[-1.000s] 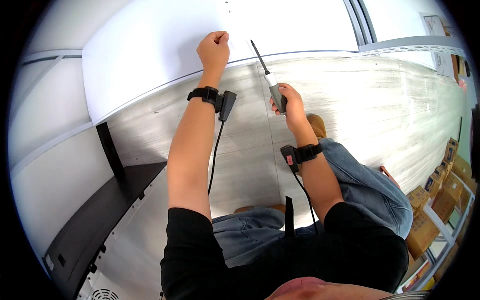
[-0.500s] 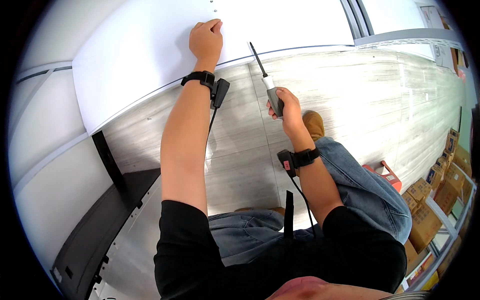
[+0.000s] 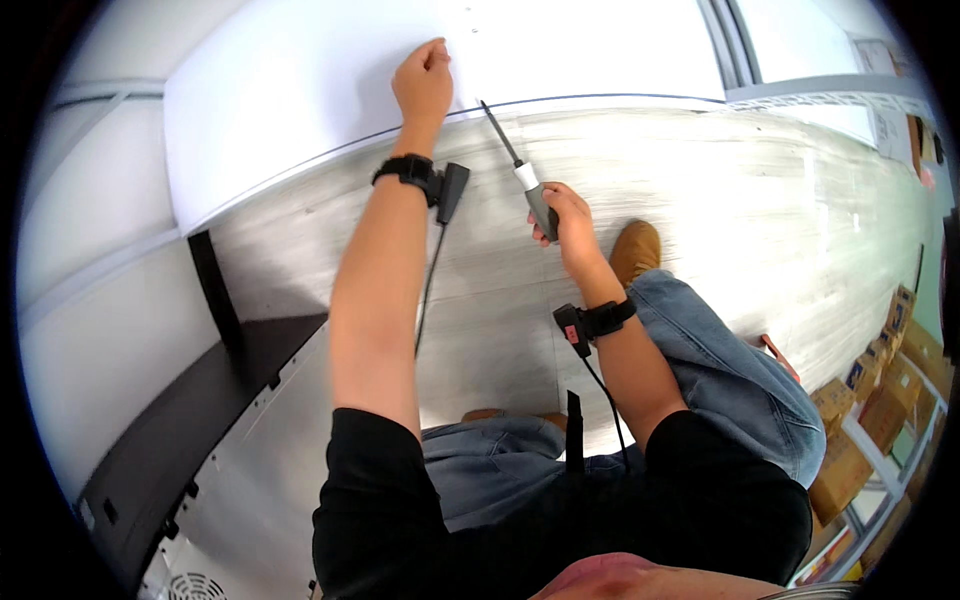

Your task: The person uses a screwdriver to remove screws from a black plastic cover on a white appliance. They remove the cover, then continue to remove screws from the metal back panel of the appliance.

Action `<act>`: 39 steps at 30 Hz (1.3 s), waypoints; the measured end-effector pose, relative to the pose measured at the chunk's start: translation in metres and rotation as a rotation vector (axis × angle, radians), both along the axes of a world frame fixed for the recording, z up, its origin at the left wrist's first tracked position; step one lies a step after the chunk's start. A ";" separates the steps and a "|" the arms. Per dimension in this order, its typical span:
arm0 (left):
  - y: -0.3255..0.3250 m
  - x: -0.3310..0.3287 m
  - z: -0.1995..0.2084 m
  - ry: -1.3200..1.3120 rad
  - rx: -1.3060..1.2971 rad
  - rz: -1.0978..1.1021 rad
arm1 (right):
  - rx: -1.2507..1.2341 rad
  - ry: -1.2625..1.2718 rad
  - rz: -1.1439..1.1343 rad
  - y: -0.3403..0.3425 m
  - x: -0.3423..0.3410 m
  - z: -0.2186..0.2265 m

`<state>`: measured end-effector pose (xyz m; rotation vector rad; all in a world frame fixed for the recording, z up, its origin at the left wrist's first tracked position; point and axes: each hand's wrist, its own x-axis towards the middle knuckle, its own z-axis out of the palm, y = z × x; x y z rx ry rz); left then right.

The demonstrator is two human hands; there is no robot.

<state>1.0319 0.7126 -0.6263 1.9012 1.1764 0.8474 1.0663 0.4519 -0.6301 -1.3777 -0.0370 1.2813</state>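
Note:
My left hand [image 3: 424,86] is closed in a pinch above the white tabletop [image 3: 290,90], near its front edge. Whatever lies between its fingertips is hidden. Beyond it, a few tiny screw-like pieces [image 3: 474,31] lie on the white surface. My right hand [image 3: 570,222] is wrapped around the grey handle of a screwdriver [image 3: 543,212] with a white collar and a dark shaft. The shaft slants up and to the left, its tip by the tabletop's front edge, a short way to the right of my left hand and apart from it.
Below the tabletop spreads a pale wood-look floor [image 3: 490,320]. A black-edged metal unit [image 3: 150,430] stands at the lower left. Cardboard boxes [image 3: 845,470] sit by a rack at the right, and a red object [image 3: 780,355] is partly hidden behind my knee.
The screwdriver has swung left, bringing its tip nearer my left hand. My left hand stays pinched. The view has shifted a little, so the tabletop and the tiny pieces appear farther right.

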 end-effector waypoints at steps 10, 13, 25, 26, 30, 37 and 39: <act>-0.127 -0.225 0.010 -0.700 -0.860 0.465 | -0.013 -0.031 0.592 0.033 -0.107 -0.007; -0.150 -0.267 0.013 -0.780 -0.839 0.633 | 0.006 -0.025 0.770 0.037 -0.138 -0.004; -0.190 -0.327 0.030 -0.910 -0.624 0.861 | 0.191 -0.013 1.044 0.027 -0.176 0.026; -0.190 -0.330 0.031 -0.910 -0.633 0.861 | 0.187 -0.008 1.045 0.027 -0.179 0.028; -0.188 -0.335 0.036 -0.929 -0.627 0.914 | 0.167 0.059 1.028 0.028 -0.189 0.032; -0.189 -0.341 0.040 -0.890 -0.620 0.974 | 0.151 0.060 1.030 0.028 -0.198 0.038; -0.190 -0.343 0.039 -0.881 -0.610 0.962 | 0.143 0.057 1.025 0.026 -0.201 0.039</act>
